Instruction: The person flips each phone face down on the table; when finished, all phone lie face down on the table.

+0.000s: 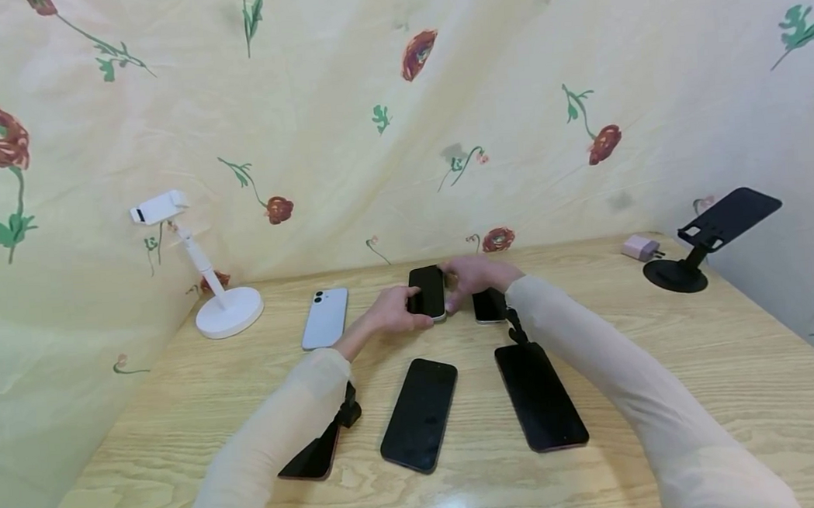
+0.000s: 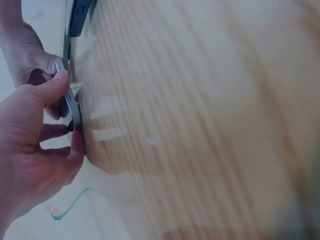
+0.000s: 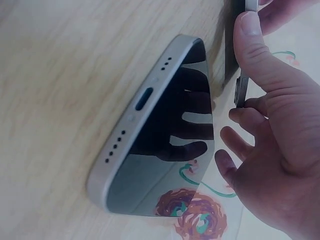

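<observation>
A smartphone with a dark screen and pale metal edge [image 1: 427, 290] is between my two hands near the table's back edge. My left hand [image 1: 391, 311] grips its left side, thumb by the lower corner; the left wrist view shows thumb and fingers pinching the phone's edge [image 2: 73, 102]. With thumb and fingertips, my right hand [image 1: 476, 273] holds the other side. In the right wrist view that phone [image 3: 242, 90] stands tilted off the table, partly hidden by the hand. Just beside the right wrist lies another smartphone [image 1: 489, 308], screen up, its charging port side facing the right wrist camera.
A pale blue phone [image 1: 325, 318] lies face down at left. Dark phones lie in front: one central [image 1: 420, 416], one right [image 1: 542, 397], one partly under the left forearm [image 1: 314, 455]. A white stand [image 1: 230, 311], a black stand [image 1: 730, 219] and a charger plug [image 1: 641, 247] stand behind.
</observation>
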The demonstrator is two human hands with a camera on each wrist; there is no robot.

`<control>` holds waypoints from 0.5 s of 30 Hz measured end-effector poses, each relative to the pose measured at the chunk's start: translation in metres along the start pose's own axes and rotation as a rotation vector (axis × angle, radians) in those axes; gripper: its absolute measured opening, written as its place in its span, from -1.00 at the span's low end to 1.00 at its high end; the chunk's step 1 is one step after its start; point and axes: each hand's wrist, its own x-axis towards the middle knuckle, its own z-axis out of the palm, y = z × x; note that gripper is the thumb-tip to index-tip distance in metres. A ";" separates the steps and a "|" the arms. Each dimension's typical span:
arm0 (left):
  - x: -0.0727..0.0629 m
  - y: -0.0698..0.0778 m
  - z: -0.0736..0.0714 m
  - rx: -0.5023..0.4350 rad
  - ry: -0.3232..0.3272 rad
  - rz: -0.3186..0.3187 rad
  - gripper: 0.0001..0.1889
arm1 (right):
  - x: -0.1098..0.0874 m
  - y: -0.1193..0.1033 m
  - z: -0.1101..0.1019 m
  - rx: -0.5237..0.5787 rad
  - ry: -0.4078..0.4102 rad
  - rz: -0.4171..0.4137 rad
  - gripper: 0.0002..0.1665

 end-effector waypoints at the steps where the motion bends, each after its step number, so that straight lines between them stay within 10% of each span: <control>1: 0.000 0.000 0.000 -0.003 -0.001 -0.001 -0.23 | 0.000 0.000 0.000 0.011 -0.001 -0.002 -0.14; 15: -0.006 0.002 -0.004 -0.123 -0.021 -0.034 -0.27 | -0.004 -0.003 -0.009 0.052 -0.024 -0.033 0.19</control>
